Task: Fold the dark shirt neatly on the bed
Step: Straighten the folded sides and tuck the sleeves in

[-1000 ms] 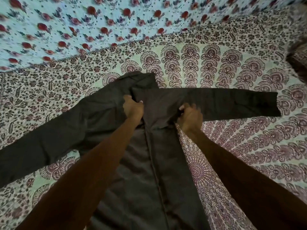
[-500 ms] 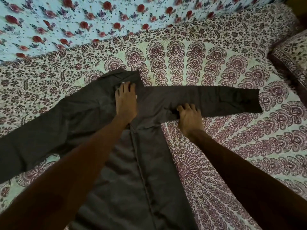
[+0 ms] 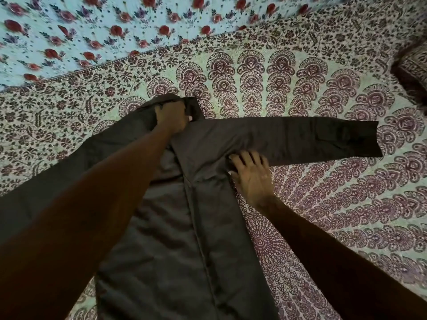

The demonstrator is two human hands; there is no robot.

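A dark long-sleeved shirt [image 3: 198,239] lies spread on the patterned bedsheet [image 3: 312,204], body running toward me. Its right sleeve [image 3: 312,139] stretches flat to the right; its left sleeve [image 3: 57,176] runs to the left, partly hidden by my left arm. My left hand [image 3: 172,120] grips the cloth at the collar, fingers curled into the fabric. At the right armpit, where sleeve meets body, my right hand [image 3: 250,172] presses flat with fingers spread.
A light blue sheet with red flowers [image 3: 115,26] covers the far side of the bed. A patterned pillow [image 3: 413,72] sits at the right edge. Bare sheet stretches right of the shirt.
My left hand went from lying flat on the collar area to gripping the cloth there. My right hand stayed pressed at the armpit and spread its fingers.
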